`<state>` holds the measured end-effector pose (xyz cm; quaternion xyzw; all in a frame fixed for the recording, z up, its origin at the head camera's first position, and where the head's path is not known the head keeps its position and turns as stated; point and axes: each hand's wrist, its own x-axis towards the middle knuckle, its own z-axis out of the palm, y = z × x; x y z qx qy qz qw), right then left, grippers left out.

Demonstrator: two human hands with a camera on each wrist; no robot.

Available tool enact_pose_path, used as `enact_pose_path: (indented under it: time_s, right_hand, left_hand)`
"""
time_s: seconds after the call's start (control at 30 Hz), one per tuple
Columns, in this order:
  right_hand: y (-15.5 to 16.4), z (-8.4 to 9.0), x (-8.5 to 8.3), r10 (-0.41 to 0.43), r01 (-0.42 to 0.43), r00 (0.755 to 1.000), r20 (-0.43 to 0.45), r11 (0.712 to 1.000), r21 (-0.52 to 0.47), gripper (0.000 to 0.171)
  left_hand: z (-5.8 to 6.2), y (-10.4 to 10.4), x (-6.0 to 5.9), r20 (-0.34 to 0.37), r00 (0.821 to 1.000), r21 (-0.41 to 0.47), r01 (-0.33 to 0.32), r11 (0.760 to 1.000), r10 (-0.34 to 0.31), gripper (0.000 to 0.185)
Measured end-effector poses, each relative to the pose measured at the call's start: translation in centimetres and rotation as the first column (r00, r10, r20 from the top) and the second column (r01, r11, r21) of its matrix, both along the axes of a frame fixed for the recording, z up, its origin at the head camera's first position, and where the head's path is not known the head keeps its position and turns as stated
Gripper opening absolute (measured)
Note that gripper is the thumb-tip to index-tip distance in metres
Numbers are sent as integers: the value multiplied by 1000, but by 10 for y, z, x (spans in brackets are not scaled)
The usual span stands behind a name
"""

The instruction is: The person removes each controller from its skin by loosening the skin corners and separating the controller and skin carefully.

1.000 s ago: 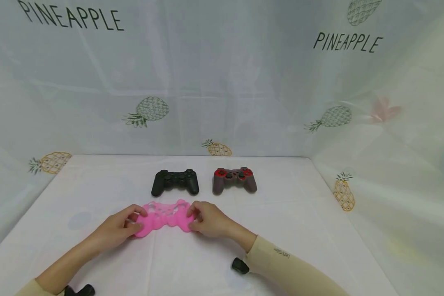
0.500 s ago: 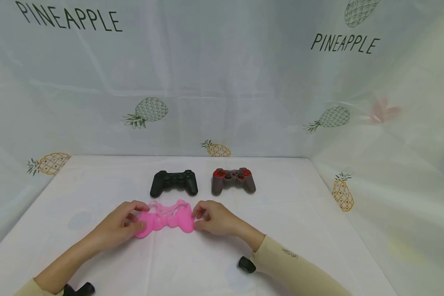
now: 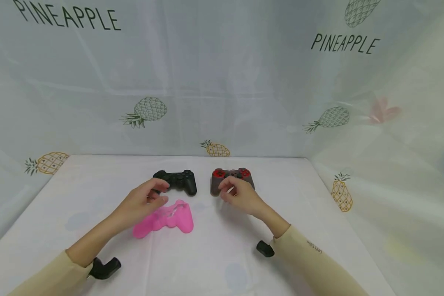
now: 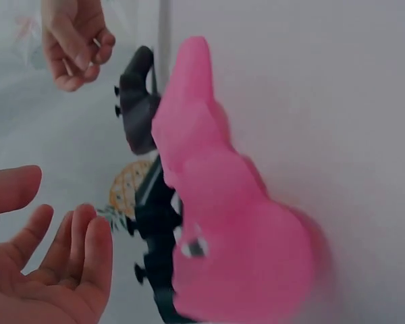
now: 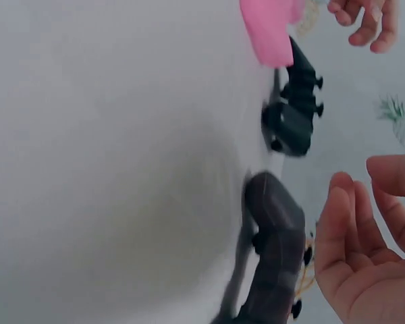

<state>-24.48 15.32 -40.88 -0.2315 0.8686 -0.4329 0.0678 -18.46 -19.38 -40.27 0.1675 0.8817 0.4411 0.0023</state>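
Observation:
A pink silicone controller cover (image 3: 183, 218) lies on the white table, nothing holding it. Above its left part hovers my left hand (image 3: 142, 203), fingers loosely bent and thumb apart, overlapping the black game controller (image 3: 188, 183) behind. My right hand (image 3: 242, 197) is raised in front of the grey-and-red game controller (image 3: 217, 183) and covers part of it in the head view. In the left wrist view, space shows between the left fingers (image 4: 98, 253) and the pink cover (image 4: 236, 250). The right wrist view shows the right fingers (image 5: 334, 229) holding nothing, beside the grey controller (image 5: 273, 229).
The table (image 3: 192, 263) meets a white curtain (image 3: 222, 82) printed with pineapples at the back and right. A black wrist-worn device (image 3: 105, 268) sits at the left cuff and another (image 3: 265, 248) at the right cuff.
Both hands have let go of the pink cover and lifted off it. The left has moved forward and right above it, the right forward and right to the grey-and-red controller. The cover has stayed put.

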Motion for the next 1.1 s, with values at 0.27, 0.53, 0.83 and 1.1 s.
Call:
enact_pose_path:
  time_s: [0.27, 0.53, 0.83, 1.1]
  right_hand:
    - [24, 9, -16, -169, 167, 984, -58, 985, -36, 18]
    - [46, 0, -36, -314, 313, 945, -92, 949, -20, 27]
    - [58, -13, -51, -416, 419, 907, 56, 907, -37, 45]
    - [54, -22, -62, -428, 436, 883, 191, 900, -1, 56]
  left_hand:
    - [1, 44, -24, 56, 997, 61, 51, 997, -54, 40]
    - [-2, 96, -48, 100, 993, 85, 54, 995, -63, 44]
    - [-15, 134, -71, 108, 994, 115, 1, 993, -14, 51]
    - [-31, 151, -86, 84, 993, 76, -88, 993, 82, 53]
